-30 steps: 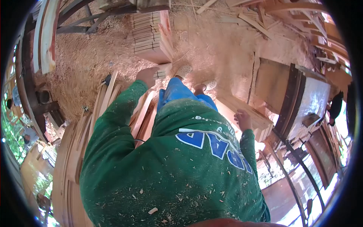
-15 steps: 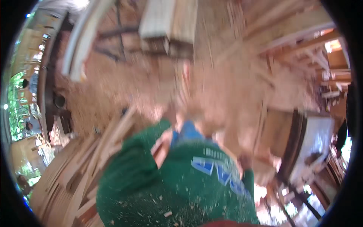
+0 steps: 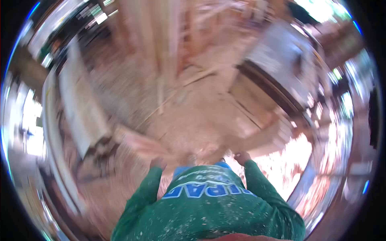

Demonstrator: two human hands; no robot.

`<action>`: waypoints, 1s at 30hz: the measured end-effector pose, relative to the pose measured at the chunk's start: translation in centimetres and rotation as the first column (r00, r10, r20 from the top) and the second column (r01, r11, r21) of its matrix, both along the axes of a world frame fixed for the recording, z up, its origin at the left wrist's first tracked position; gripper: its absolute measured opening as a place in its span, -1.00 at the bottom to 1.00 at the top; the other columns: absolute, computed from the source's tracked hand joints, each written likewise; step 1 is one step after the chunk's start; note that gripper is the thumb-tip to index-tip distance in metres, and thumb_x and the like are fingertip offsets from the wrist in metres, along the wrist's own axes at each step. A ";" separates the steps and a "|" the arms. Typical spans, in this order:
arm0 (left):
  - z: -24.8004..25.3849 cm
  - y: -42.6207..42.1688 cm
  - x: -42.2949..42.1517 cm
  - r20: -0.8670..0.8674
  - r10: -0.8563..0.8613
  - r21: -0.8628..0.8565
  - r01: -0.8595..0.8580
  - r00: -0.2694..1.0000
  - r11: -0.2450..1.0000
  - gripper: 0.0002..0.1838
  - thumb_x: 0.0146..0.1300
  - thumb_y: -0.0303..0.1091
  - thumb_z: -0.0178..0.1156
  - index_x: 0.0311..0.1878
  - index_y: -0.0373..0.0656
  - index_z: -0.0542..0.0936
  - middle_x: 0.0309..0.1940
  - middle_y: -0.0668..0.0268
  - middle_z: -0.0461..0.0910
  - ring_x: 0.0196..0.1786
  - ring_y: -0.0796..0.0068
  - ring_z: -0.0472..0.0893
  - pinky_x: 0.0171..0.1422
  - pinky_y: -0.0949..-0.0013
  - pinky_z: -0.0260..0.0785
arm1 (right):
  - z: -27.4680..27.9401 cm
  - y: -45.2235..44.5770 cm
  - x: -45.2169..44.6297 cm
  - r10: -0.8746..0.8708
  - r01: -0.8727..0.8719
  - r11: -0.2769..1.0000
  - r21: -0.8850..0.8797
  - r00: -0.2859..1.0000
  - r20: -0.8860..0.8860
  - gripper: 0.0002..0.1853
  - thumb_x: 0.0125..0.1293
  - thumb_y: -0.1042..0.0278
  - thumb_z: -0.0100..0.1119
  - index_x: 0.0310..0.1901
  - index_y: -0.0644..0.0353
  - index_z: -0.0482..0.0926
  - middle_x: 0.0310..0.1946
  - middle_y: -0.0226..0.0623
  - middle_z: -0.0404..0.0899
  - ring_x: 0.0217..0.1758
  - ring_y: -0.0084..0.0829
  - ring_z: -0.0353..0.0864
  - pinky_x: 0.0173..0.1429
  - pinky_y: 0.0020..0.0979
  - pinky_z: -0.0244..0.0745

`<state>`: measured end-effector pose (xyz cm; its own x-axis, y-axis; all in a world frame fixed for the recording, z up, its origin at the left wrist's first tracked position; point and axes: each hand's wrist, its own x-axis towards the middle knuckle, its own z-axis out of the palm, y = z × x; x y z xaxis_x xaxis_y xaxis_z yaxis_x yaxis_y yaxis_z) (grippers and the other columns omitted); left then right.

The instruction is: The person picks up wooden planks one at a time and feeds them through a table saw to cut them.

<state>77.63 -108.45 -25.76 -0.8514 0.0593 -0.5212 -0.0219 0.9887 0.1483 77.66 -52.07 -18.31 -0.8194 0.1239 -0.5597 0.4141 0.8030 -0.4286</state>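
Note:
My left hand (image 3: 158,162) hangs low in front of my body, beside the lower end of a pinkish plank (image 3: 144,145). Blur hides its fingers, and I cannot tell whether it touches the plank. On the other side, my right hand (image 3: 242,158) is held near my hip, close to a brown board (image 3: 261,138). Its fingers are smeared too, and nothing can be made out in it. The green sleeves and shirt (image 3: 209,209) are flecked with wood chips.
A stack of long timber beams (image 3: 84,108) stands at the left. A large wooden box-like bench with a grey top (image 3: 277,52) is on the right. Thin wood strips (image 3: 201,76) lie on the dusty floor (image 3: 193,120). Upright boards (image 3: 157,36) blur at the back.
My view has swung to the right: the beams have shifted left and lower, and the bench has come up toward the middle right. Both my hands now show in front of me.

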 end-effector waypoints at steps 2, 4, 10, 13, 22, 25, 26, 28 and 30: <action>5.4 6.1 -2.3 0.210 0.217 0.162 -0.253 0.953 0.954 -0.53 0.22 0.05 0.23 0.07 -0.03 0.75 0.07 0.16 0.73 0.10 0.04 0.69 0.24 0.08 0.53 | 3.4 1.6 0.1 -0.203 0.202 0.979 0.028 0.978 0.046 -0.52 0.23 0.03 0.25 0.08 0.14 0.74 0.12 -0.02 0.70 0.23 -0.01 0.65 0.40 -0.12 0.49; 3.5 9.6 -3.8 0.179 -0.083 0.277 0.031 0.980 0.960 -0.50 0.20 0.06 0.25 0.09 -0.04 0.74 0.06 0.11 0.73 0.10 0.05 0.70 0.24 0.09 0.53 | 2.0 5.5 2.1 -0.317 0.319 0.945 0.068 0.948 -0.043 -0.54 0.22 0.12 0.27 0.11 0.16 0.69 0.07 0.01 0.70 0.22 -0.01 0.64 0.38 -0.13 0.50; -0.9 19.5 -10.3 0.305 -0.344 0.332 0.240 0.888 0.912 -0.47 0.23 0.05 0.22 0.16 -0.05 0.71 0.10 0.06 0.71 0.16 0.07 0.69 0.29 0.12 0.51 | 4.4 13.6 4.5 -0.483 0.510 0.838 0.192 0.858 -0.175 -0.45 0.23 0.39 0.20 0.29 0.19 0.48 0.32 0.04 0.43 0.36 0.04 0.47 0.45 -0.08 0.43; 0.8 25.8 -15.0 0.275 -0.231 0.293 0.147 0.933 0.945 -0.48 0.23 0.01 0.23 0.16 -0.08 0.70 0.09 0.08 0.73 0.18 0.11 0.69 0.33 0.14 0.48 | 4.4 19.1 2.9 -0.447 0.502 0.834 0.231 0.859 -0.251 -0.42 0.21 0.43 0.18 0.33 0.20 0.44 0.34 0.01 0.41 0.34 0.06 0.48 0.42 -0.05 0.45; 13.0 36.0 -16.8 0.202 -0.131 0.445 0.028 0.971 0.895 -0.48 0.18 -0.25 0.34 0.21 -0.25 0.64 0.03 0.03 0.74 0.03 0.27 0.76 0.17 0.24 0.58 | -0.8 25.5 -0.1 -0.354 0.337 0.866 0.369 0.935 -0.025 -0.23 0.21 0.49 0.13 0.51 0.13 0.21 0.56 -0.14 0.10 0.63 -0.10 0.13 0.40 0.09 0.43; 13.9 35.3 -14.8 0.255 -0.069 0.354 -0.027 0.964 0.935 -0.50 0.15 -0.25 0.37 0.16 -0.26 0.66 0.00 0.05 0.75 0.02 0.27 0.76 0.16 0.23 0.59 | -1.7 23.4 1.5 -0.258 0.308 0.812 0.496 0.951 -0.169 -0.35 0.34 0.39 0.08 0.46 0.17 0.23 0.43 -0.13 0.23 0.54 -0.15 0.22 0.29 0.09 0.48; 14.0 34.6 -14.2 0.273 -0.056 0.326 -0.037 0.960 0.945 -0.50 0.14 -0.24 0.38 0.14 -0.26 0.67 0.00 0.07 0.76 0.02 0.26 0.76 0.17 0.22 0.59 | -2.3 22.9 2.0 -0.240 0.305 0.791 0.530 0.952 -0.190 -0.43 0.37 0.37 0.05 0.42 0.14 0.31 0.40 -0.14 0.29 0.51 -0.15 0.27 0.25 0.08 0.49; 12.9 31.9 -12.7 0.262 -0.098 0.290 0.018 0.960 0.957 -0.50 0.12 -0.21 0.39 0.12 -0.25 0.69 -0.02 0.09 0.76 0.03 0.25 0.76 0.19 0.21 0.58 | -2.4 22.5 4.0 -0.173 0.195 0.830 0.522 0.981 -0.091 -0.47 0.37 0.35 0.05 0.37 0.15 0.36 0.35 -0.16 0.34 0.46 -0.15 0.32 0.23 0.06 0.49; 11.4 29.5 -12.5 0.276 -0.084 0.247 0.014 0.957 0.969 -0.49 0.10 -0.18 0.40 0.12 -0.22 0.70 -0.03 0.11 0.77 0.04 0.24 0.76 0.21 0.20 0.57 | -1.3 22.1 4.9 -0.114 0.121 0.838 0.532 0.992 -0.046 -0.54 0.37 0.33 0.06 0.30 0.09 0.44 0.27 -0.18 0.43 0.36 -0.13 0.41 0.24 0.00 0.47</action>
<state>65.17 -78.91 -14.38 -0.6642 0.2497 -0.7046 -0.0503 0.9255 0.3754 82.58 -30.01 -19.57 -0.7856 0.4958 -0.3700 0.5176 0.8544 0.0459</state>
